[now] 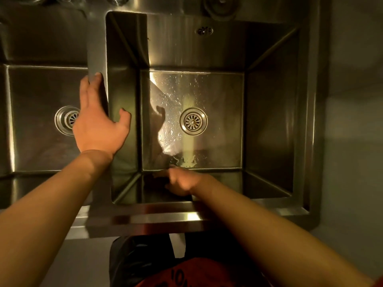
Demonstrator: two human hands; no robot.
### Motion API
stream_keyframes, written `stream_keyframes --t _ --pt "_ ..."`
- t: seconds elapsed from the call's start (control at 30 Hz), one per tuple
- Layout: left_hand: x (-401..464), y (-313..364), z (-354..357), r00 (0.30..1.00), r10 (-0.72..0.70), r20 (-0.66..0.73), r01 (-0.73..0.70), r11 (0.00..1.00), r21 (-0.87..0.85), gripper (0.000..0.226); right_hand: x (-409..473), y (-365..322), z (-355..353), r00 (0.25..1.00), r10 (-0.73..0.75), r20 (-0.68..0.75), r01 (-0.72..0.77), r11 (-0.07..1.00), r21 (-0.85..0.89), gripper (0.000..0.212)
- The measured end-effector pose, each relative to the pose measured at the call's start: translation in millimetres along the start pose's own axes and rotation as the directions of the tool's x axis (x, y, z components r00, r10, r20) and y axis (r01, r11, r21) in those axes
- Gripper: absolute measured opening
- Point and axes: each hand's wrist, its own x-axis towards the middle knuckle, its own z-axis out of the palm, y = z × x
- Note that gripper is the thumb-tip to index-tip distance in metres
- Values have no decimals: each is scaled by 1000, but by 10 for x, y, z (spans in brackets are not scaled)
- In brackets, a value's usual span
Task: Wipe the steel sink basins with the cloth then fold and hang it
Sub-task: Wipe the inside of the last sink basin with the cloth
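Red fabric of my clothing (192,272) is showing at the bottom centre of the frame, just below the steel front rim (145,217) of the sink. Both of my forearms are reaching up from the lower corners. At centre left my left hand (99,125) is resting on the divider (97,48) between the two basins, with fingers spread and unclenched, thumb hanging over into the right basin (217,100). At lower centre my right hand (182,183) is pressing low against the near wall of this right basin; it is looking curled, and a dark shape at its fingers may be the cloth (157,179), but I cannot tell this surely. Water drops are lying around the right drain (193,121). Behind my left hand the left basin (37,100) is showing its own drain (67,120).
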Motion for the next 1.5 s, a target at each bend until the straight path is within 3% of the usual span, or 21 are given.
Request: stream_keyframes --t 0.1,0.17,0.3,0.43,0.53,0.63,0.77,1.0,1.1,1.23,1.37,1.5 --pt "3 6 -1 1000 2 7 -2 1000 -3 85 -215 354 -148 999 39 36 -40 999 14 24" --pt "9 8 0 1000 7 10 -7 1000 -5 84 -358 634 -262 992 117 51 -114 991 -68 19" --pt "5 6 3 1000 13 9 -13 1000 -22 85 -568 1192 -451 922 387 19 -381 913 -148 50" --pt "30 -39 18 1000 24 12 -23 997 -73 85 -592 1495 -518 870 491 -36 -457 778 -430 39" --pt "73 -112 45 999 39 22 -36 990 -139 87 -523 1584 -552 866 493 -87 -377 528 -762 39" --pt "100 -149 78 998 58 21 -54 989 -139 87 -447 1649 -735 876 475 -78 -248 306 -919 44" --pt "108 -176 80 998 56 -2 -56 993 -106 88 -265 1719 -1309 888 431 -159 -264 195 -945 49" --pt "47 -66 33 999 36 -2 -36 997 -72 88 -145 1467 -2531 789 360 -498 -525 -29 -851 63" --pt "49 -59 23 999 31 -9 -32 998 -58 88 -164 1413 -2773 763 327 -558 -579 -41 -815 69" --pt "49 -44 21 999 36 -16 -37 999 -38 88 -142 1496 -2485 764 337 -550 -566 -59 -822 67" --pt "58 -55 22 999 29 -24 -29 1000 -6 88 -124 1711 -1689 841 402 -362 -439 118 -891 55" --pt "73 -71 23 1000 14 -22 -13 999 29 88 -177 1802 -828 858 490 -154 -318 273 -908 50"
